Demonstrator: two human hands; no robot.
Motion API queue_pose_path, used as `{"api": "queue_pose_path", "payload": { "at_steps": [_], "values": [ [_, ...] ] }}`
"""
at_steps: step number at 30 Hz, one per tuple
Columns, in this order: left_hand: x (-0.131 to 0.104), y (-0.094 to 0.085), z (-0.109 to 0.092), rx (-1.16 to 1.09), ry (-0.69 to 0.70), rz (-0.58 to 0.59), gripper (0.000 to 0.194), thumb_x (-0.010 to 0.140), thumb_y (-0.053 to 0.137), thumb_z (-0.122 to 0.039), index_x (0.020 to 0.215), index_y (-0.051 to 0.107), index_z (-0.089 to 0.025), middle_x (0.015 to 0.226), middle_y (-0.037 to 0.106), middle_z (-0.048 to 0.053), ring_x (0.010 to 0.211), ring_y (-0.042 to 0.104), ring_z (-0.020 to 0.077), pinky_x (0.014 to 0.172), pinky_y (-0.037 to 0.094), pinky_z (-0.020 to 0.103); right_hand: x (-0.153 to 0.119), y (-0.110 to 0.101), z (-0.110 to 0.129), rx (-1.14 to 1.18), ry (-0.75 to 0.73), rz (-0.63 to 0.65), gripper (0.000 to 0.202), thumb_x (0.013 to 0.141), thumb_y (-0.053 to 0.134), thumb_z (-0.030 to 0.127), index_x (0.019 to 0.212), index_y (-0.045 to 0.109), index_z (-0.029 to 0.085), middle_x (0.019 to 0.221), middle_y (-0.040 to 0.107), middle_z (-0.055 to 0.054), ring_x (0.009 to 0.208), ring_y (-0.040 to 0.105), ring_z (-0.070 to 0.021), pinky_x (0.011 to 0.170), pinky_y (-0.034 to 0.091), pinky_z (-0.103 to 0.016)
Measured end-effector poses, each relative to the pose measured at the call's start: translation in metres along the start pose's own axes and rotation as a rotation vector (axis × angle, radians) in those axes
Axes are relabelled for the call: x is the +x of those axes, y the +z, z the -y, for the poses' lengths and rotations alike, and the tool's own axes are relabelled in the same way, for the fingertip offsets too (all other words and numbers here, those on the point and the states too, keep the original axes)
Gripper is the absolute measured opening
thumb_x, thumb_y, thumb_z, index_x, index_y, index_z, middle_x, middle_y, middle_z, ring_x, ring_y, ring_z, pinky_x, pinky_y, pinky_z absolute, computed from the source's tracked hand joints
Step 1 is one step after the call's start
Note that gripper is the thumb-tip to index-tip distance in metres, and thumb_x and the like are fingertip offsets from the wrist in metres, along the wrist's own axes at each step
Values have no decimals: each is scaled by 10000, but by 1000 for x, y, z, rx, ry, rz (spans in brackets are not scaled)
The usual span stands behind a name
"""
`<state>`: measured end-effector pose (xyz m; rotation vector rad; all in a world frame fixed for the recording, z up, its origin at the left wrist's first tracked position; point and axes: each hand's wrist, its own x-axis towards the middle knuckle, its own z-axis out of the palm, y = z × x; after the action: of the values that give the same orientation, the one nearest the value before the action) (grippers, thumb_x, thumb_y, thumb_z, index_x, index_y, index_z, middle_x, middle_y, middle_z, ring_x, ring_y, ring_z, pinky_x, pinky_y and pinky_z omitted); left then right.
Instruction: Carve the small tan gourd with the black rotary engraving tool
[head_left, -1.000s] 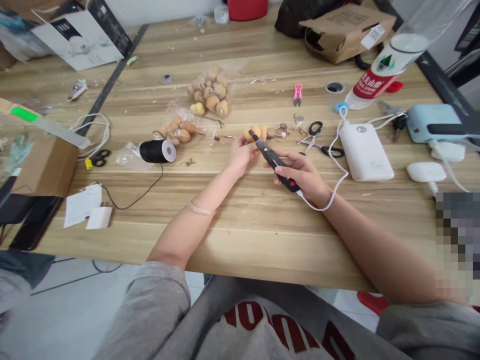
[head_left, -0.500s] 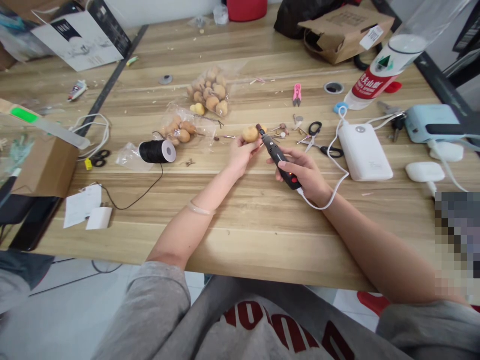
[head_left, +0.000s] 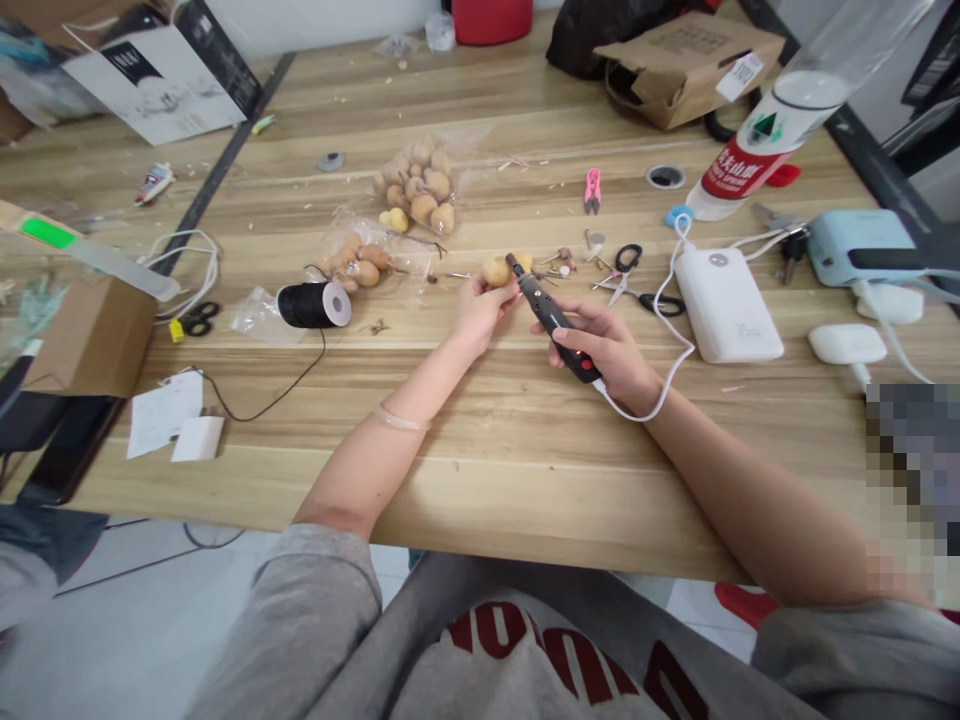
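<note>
Near the middle of the wooden table, my left hand [head_left: 484, 312] grips a pale yellow-brown round piece [head_left: 495, 270] between its fingers. My right hand [head_left: 604, 350] is wrapped round a black rotary tool [head_left: 553, 322], which has a small red light and a white cable at its rear end. The tool's brownish tip lies at the right side of the round piece and seems to touch it. Behind my left hand are two clear bags of similar brown pieces, a nearer one [head_left: 364, 262] and a farther one [head_left: 421, 180].
Scissors [head_left: 626, 275], small tool bits [head_left: 559, 262] and pink pliers [head_left: 592, 190] lie beyond my right hand. A white power bank [head_left: 727, 305] and a bottle [head_left: 750, 160] stand at the right. To the left is a black thread spool [head_left: 311, 304].
The tool's tip has shifted slightly left across the round piece, and my right hand has moved a little with it. Both hands keep their hold.
</note>
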<state>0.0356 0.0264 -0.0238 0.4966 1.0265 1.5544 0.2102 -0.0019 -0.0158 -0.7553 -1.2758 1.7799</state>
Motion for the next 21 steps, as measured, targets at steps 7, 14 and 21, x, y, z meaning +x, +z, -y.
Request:
{"api": "queue_pose_path", "payload": {
  "at_steps": [7,14,21],
  "values": [
    [-1,1,-2,87,15,24,204,702,630,56,759,624,-140,760,701,-11,780,676,104,913,509,288,-1,2,1,-20,9,-7,462,689,777,236,1127,647,168,891,742,-48,521,604,-111,528,490,-274],
    [-1,1,-1,88,-3,15,210,678,657,39,778,630,-143,783,702,1,945,693,154,973,492,323,-1,1,1,-11,4,6,446,698,765,221,1125,650,164,872,740,-44,521,607,-109,527,485,-265],
    [0,0,0,120,28,23,220,677,658,37,776,632,-158,763,692,-19,964,687,154,972,504,327,0,2,1,-28,-3,-43,443,694,779,278,1102,644,173,841,729,-38,522,599,-115,523,485,-274]
  ]
}}
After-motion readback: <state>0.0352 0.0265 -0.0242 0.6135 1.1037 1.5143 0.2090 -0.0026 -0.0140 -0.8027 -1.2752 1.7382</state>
